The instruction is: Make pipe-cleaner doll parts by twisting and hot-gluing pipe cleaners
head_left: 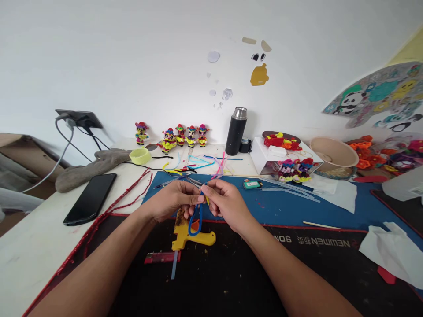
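My left hand (176,198) is closed, thumb and fingers pinching a blue pipe cleaner (194,232) bent into a long loop that hangs below the fingertips. My right hand (226,200) meets it from the other side, its thumb and fingertips closed at the upper end of the same blue strand. A small yellow bit shows by the right fingertips; what it belongs to I cannot make out. Directly beneath the hands lies a yellow hot glue gun (201,238) with a clear glue stick poking out. Beside that is a red lighter (161,257). Grey metal tips of a tool show behind the fingers.
Several pipe-cleaner figures (167,141) stand along the wall, near a black thermos (236,132) and a white box (261,164). Red pipe cleaners (115,204) and a phone (90,199) lie left. Glue sticks (294,190), a beige bowl (333,147) and tissue (393,251) are right.
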Demonstrator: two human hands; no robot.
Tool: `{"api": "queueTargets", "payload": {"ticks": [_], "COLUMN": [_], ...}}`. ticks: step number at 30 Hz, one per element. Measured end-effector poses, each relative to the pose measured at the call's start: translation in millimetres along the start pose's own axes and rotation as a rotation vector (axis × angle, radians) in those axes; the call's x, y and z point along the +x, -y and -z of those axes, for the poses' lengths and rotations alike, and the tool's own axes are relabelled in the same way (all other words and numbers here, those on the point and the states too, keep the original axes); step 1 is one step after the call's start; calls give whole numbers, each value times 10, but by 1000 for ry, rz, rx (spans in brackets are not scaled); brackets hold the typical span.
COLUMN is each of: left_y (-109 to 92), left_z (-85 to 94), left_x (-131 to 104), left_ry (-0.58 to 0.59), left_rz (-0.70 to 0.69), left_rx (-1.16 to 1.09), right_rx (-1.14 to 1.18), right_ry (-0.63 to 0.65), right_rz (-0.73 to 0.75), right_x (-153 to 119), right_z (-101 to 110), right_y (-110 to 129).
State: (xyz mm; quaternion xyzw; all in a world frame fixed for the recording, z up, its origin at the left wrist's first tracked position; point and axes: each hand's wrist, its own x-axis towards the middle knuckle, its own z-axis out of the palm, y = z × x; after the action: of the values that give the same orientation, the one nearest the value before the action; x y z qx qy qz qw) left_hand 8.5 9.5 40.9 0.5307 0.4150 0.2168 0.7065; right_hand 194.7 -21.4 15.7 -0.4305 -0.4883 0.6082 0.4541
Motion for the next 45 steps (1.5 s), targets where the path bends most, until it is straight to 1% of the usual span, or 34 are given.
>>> {"api": "queueTargets", "payload": {"ticks": [8,12,19,24,34,41,45], "left_y": [11,28,4,-12,-10,2,15], "left_z": [8,13,-24,-16,-11,-3,-8], "left_x": [18,25,6,-4,-8,-9,-15], "left_ry": [-20,-32,-21,6,36,65,55], "left_rz": [-29,-49,-50,-59,-48,-42,-37], "left_rx": [35,67,89,89,102,130,133], "right_rx": [-12,-29,-27,-26,9,7,21], "right_ry": [16,19,-4,-22,-25,-19,-24], "right_rz": [1,25,38,55,43,53,46], "right_x": [-9,-4,-2,-9,-17,-20,-26], "right_z": [-9,-15,-18,-13,-25,-32,-35], "right_y": [19,2,-1,-2,31,13,21]}}
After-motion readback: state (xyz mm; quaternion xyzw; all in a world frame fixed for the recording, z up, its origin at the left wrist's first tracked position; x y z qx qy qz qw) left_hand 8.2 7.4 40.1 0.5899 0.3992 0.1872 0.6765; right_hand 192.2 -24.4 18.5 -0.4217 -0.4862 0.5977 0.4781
